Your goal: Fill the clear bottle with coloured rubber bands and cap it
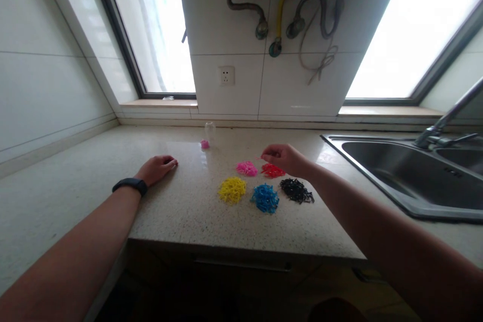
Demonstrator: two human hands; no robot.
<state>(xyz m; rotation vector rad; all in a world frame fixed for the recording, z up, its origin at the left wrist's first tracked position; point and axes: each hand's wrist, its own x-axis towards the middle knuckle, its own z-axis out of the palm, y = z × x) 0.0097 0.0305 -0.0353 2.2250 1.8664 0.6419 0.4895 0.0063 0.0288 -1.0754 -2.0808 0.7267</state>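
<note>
Five small heaps of rubber bands lie on the speckled countertop: pink, red, yellow, blue and black. My right hand hovers just above the red heap, fingers pinched together on something thin that I cannot make out. My left hand rests flat on the counter to the left of the heaps, fingers stretched out, holding nothing. A black band is on that wrist.
A small clear bottle stands at the back of the counter with a pink cap or lid beside it. A steel sink with a tap is at the right. Tiled walls, windows and pipes rise behind.
</note>
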